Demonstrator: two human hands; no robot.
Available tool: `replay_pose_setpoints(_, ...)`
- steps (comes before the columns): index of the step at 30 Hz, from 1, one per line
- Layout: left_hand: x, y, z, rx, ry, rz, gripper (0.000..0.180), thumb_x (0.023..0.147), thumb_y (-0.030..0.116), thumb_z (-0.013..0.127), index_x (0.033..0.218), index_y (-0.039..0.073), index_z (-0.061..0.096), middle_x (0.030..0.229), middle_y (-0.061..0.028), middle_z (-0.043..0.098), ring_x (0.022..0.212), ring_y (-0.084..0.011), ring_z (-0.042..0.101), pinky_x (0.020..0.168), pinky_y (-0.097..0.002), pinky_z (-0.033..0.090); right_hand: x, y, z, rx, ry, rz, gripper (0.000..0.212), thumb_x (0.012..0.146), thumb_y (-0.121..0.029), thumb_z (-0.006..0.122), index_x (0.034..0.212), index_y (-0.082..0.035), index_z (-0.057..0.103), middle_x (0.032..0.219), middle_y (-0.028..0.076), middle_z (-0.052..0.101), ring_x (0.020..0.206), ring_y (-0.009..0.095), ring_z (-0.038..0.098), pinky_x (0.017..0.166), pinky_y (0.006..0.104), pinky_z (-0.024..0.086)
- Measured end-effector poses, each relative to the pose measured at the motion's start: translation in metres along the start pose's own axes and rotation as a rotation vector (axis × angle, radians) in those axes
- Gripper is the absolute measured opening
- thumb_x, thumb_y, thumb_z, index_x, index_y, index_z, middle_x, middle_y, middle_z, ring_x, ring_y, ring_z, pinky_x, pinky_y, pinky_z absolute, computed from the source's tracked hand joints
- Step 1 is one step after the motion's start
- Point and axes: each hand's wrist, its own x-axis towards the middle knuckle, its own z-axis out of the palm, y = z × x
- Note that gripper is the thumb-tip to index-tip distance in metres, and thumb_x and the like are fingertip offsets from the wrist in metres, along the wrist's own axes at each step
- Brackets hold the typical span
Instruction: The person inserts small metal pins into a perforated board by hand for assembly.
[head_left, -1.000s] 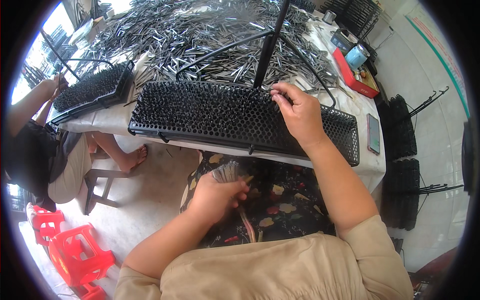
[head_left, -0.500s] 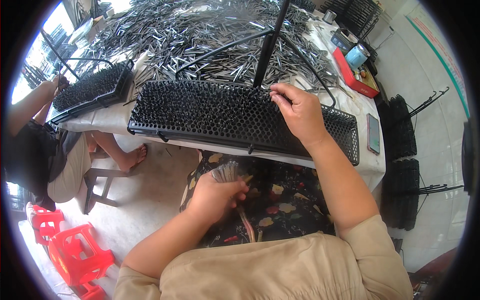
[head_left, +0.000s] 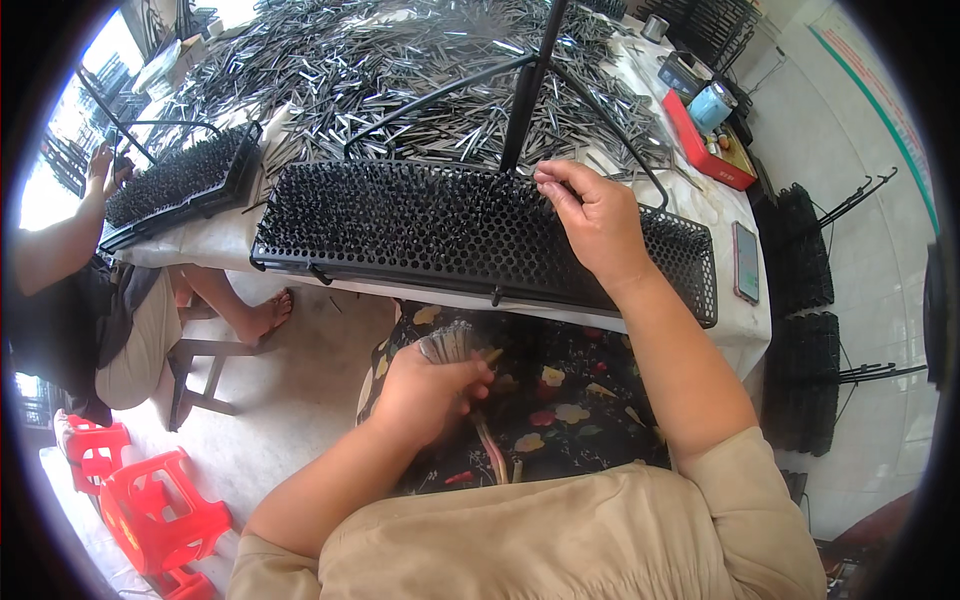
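Note:
A bundle of thin grey metal strips (head_left: 448, 344) is closed in the fist of my left hand (head_left: 424, 394), low over my floral-patterned lap (head_left: 550, 400). My right hand (head_left: 602, 222) is at the far edge of a long black perforated rack (head_left: 520, 255), thumb and fingertips pinched together; whatever they hold is too small to make out. Many dark strip ends stand upright in the rack's holes on its left and middle. Bare holes show toward the front and right end. A black upright post (head_left: 522, 110) with slanting braces rises behind the rack, close to my right hand.
Loose metal strips (head_left: 420, 90) cover the table behind the rack. At right lie a phone (head_left: 746, 262) and a red box (head_left: 705, 150) with a blue can (head_left: 712, 106). A co-worker (head_left: 60, 270) sits left at another filled rack (head_left: 185, 185). Red stools (head_left: 165, 505) stand lower left.
My right hand has shifted only slightly, its fingertips still pinched at the rack's far edge. My left hand keeps its bundle. The co-worker's hand has risen a little.

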Motion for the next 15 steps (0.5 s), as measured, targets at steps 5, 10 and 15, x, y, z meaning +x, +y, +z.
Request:
replay_pose_setpoints(5,0.001,0.0,0.0,-0.004,0.002,0.005,0.01,0.086,0.007,0.067,0.095,0.002,0.064,0.085,-0.0077,0.069,0.071,-0.0154,0.065,0.057,-0.0266,0.048,-0.001,0.006,0.0,-0.029,-0.047,-0.013,0.019,0.094,-0.005,0.065,0.111,0.001,0.069,0.099,0.01,0.075,0.09,0.014,0.071,0.08,0.0253,0.055)
replay_pose_setpoints(10,0.001,0.0,0.0,0.016,0.014,0.003,0.011,0.086,0.007,0.067,0.095,0.002,0.065,0.085,-0.0078,0.07,0.071,-0.0149,0.065,0.056,-0.026,0.047,0.0,0.003,-0.004,-0.067,-0.063,-0.028,0.02,0.094,-0.005,0.064,0.112,0.001,0.069,0.1,0.011,0.075,0.09,0.015,0.071,0.08,0.0255,0.055)
replay_pose_setpoints(15,0.0,0.001,0.0,0.023,0.003,0.0,0.01,0.086,0.007,0.067,0.094,0.002,0.064,0.085,-0.0078,0.07,0.071,-0.0145,0.066,0.054,-0.0258,0.047,0.003,0.0,-0.012,-0.104,-0.093,-0.021,0.021,0.094,-0.005,0.062,0.113,0.001,0.068,0.099,0.011,0.075,0.089,0.015,0.072,0.079,0.0259,0.055)
